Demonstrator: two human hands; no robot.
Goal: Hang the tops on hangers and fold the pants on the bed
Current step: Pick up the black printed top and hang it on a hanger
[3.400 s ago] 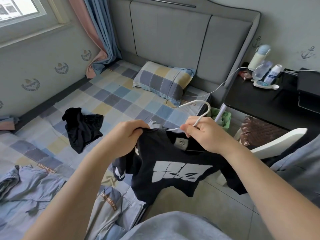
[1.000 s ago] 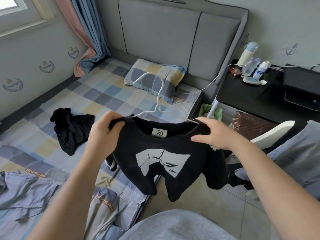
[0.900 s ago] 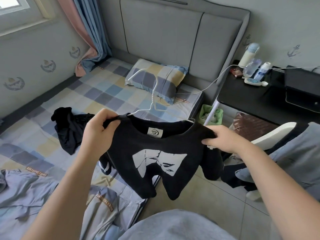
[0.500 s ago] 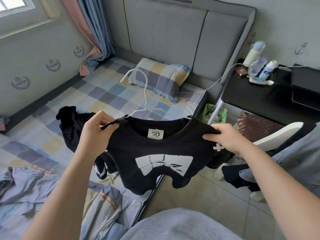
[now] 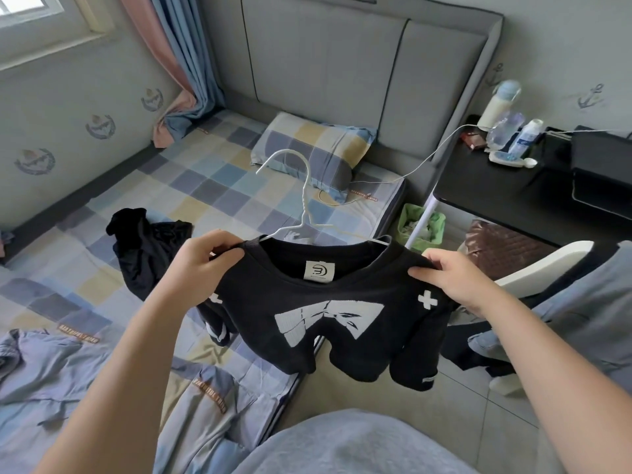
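A black top (image 5: 321, 323) with a white print hangs in the air over the bed's edge, on a white hanger (image 5: 302, 200) whose hook sticks up above the collar. My left hand (image 5: 201, 265) pinches the top's left shoulder, and my right hand (image 5: 451, 278) grips its right shoulder. A crumpled black garment (image 5: 147, 248) lies on the checked bed (image 5: 219, 186) behind my left hand. Blue-grey clothes (image 5: 68, 371) are spread on the bed at the lower left.
A checked pillow (image 5: 314, 152) leans at the grey headboard. A black side table (image 5: 533, 189) at the right carries bottles and a white cable. A green bin (image 5: 420, 227) and a white chair (image 5: 547, 265) with clothes stand on the tiled floor.
The hanger has gone into the top, its hook swung upright above the collar. Both hands moved out to the shoulders and the top now hangs spread and level.
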